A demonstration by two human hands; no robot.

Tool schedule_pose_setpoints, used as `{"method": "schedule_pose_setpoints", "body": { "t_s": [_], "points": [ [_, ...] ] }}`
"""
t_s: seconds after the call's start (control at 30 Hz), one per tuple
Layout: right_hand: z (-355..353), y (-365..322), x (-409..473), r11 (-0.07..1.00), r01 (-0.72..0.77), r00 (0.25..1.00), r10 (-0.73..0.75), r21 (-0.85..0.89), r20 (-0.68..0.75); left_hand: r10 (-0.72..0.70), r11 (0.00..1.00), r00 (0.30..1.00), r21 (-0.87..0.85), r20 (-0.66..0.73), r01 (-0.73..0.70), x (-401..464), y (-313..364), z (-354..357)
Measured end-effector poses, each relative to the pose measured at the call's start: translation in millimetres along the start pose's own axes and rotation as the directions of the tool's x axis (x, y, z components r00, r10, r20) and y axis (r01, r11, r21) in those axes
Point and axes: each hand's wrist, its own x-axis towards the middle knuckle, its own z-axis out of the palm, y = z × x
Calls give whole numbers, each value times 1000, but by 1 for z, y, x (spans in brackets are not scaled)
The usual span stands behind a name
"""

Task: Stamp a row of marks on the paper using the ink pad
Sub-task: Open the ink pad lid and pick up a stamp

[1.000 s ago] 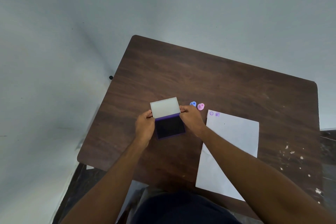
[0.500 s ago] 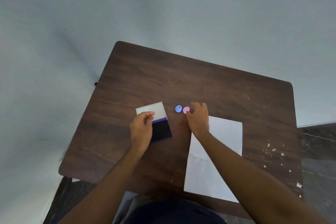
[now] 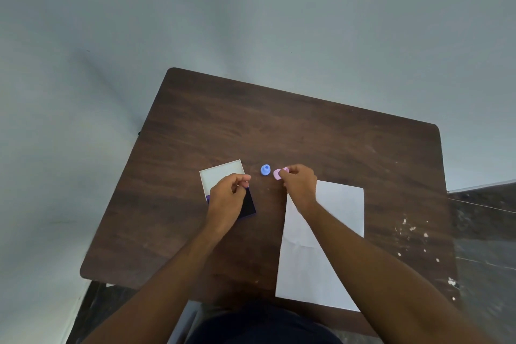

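Observation:
An ink pad [image 3: 248, 205] lies open on the dark wooden table [image 3: 279, 126], its white lid [image 3: 220, 172] folded back flat and its dark pad facing up. My left hand [image 3: 227, 198] hovers over the pad with fingers curled and holds nothing. A small pink stamp [image 3: 277, 174] is tipped and pinched in the fingertips of my right hand [image 3: 298, 184]. A blue stamp [image 3: 265, 170] stands upright just left of it. The white paper [image 3: 329, 246] lies to the right, partly under my right forearm; its top left corner is hidden by my hand.
Pale walls meet in a corner behind the table. White specks dot the table's right side [image 3: 410, 229]. The table's rounded near left corner [image 3: 86, 271] drops off to a dark floor. My dark clothing fills the bottom edge.
Both hands let go of the ink pad lid, which now lies flat. My right hand moved right to the pink stamp and pinched it. The camera view shifted.

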Motion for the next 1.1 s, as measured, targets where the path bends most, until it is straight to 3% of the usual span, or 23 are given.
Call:
{"method": "schedule_pose_setpoints", "body": {
  "t_s": [0.1,0.23,0.37,0.57,0.7,1.1],
  "points": [
    [-11,4,-10,933,-239,964,194,268,182,10,1000,995,7,100,-11,2,5,13],
    [-24,14,-24,764,-414,890,228,494,394,26,999,966,-42,257,-16,-1,9,35],
    [-32,23,-34,705,-439,872,187,557,452,60,998,961,-20,271,-57,-8,13,52],
    [-41,34,-39,701,-445,844,121,557,523,49,995,978,73,203,-65,-12,15,58],
    [-44,35,-38,691,-431,861,123,580,493,54,989,978,124,203,-80,-12,18,58],
    [-44,32,-41,710,-399,889,146,580,433,39,998,987,36,158,-45,-19,14,60]
  ]
}}
